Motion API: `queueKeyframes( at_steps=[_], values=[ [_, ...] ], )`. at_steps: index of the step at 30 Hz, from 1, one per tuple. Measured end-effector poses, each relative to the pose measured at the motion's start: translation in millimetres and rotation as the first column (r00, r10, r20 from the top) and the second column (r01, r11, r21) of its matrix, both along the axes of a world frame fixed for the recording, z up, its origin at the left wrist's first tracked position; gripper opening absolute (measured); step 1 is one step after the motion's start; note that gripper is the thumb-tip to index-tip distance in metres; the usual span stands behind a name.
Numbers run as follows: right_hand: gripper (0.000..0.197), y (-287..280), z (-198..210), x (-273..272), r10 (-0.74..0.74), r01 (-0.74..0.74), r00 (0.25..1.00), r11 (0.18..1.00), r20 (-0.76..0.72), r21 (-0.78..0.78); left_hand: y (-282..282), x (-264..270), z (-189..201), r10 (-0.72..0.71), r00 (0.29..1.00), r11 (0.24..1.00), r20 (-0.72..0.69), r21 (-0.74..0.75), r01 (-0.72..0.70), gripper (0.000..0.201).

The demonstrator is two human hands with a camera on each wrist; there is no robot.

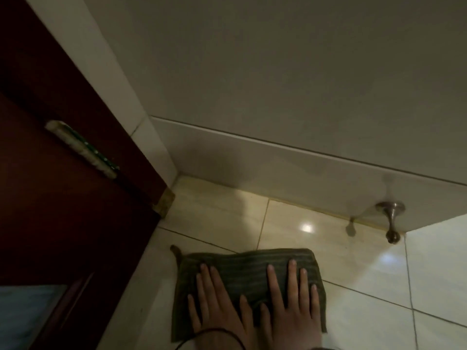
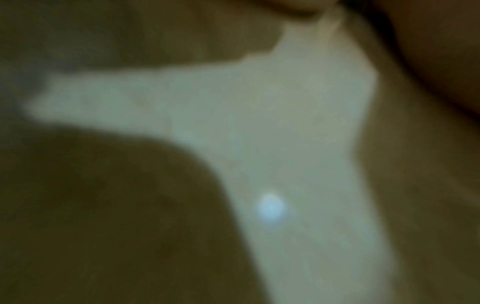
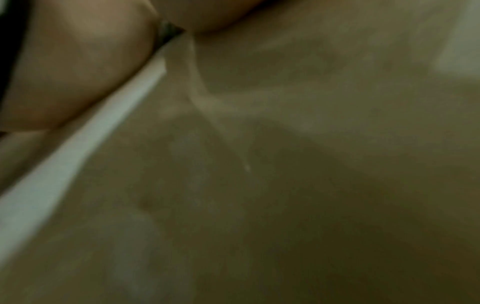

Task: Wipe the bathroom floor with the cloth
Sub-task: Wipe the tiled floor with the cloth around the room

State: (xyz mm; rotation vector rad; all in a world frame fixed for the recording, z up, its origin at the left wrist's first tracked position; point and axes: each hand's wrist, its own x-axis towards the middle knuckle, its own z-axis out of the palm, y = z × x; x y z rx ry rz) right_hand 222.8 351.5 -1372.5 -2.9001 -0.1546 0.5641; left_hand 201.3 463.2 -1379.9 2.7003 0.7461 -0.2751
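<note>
A dark green ribbed cloth lies flat on the pale tiled bathroom floor at the bottom middle of the head view. My left hand presses on its left half with straight, spread fingers. My right hand lies flat on its right half, fingers pointing toward the wall. A small loop sticks out at the cloth's far left corner. Both wrist views are blurred and show only dim floor and skin.
A dark red wooden door with a metal latch plate stands on the left. A white tiled wall runs behind the cloth. A metal door stop juts from the wall's base at the right.
</note>
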Motion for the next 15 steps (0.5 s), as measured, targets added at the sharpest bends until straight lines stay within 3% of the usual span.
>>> queueKeyframes(
  at_steps=[3,7,15],
  values=[
    [0.065,0.1,-0.2,-0.5,0.005,-0.004,0.999,0.999,0.049,-0.033,0.6,0.5,-0.3,-0.002,1.000,1.000,-0.015,-0.022,0.002,0.088],
    [0.079,0.0,3.7,-2.3,0.020,-0.019,1.000,0.997,0.011,-0.075,0.5,1.4,4.6,-0.001,1.000,0.999,-0.025,-0.050,-0.001,0.087],
    [0.078,-2.6,-4.3,-4.6,0.046,-0.042,0.995,0.998,0.091,-0.041,0.7,-0.3,-1.0,0.012,0.999,0.999,-0.033,0.044,-0.010,0.086]
  ],
)
